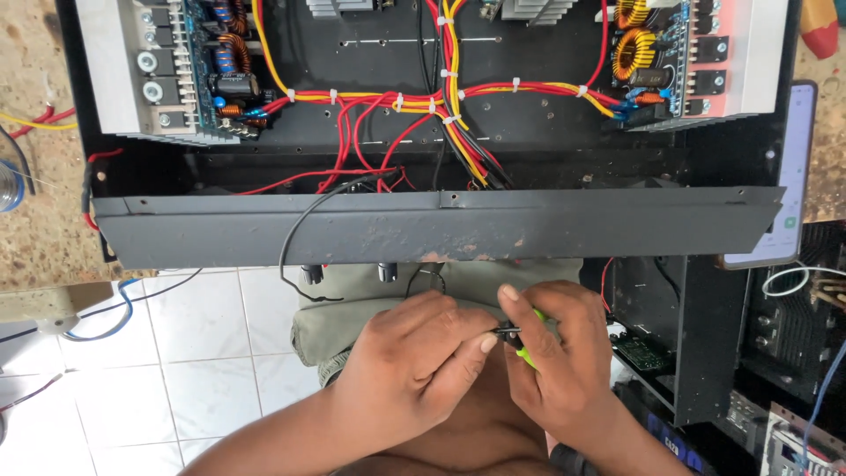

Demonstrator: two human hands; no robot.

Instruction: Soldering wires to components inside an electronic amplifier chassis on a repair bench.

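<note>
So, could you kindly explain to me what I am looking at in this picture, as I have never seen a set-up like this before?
This is one picture from a camera worn on a person's head, looking down at their own two bare hands; there is no robot. On the workbench in front of them lies an open black metal chassis of an electronic device. Inside it run bundles of red and yellow wires tied with white clips, and a circuit board with copper coils sits at each side, left and right. Below, over the person's lap, the left hand and right hand meet on a small tool with a bright green handle and a little dark part; what that part is I cannot tell. A phone lies at the right edge of the chassis.
</note>
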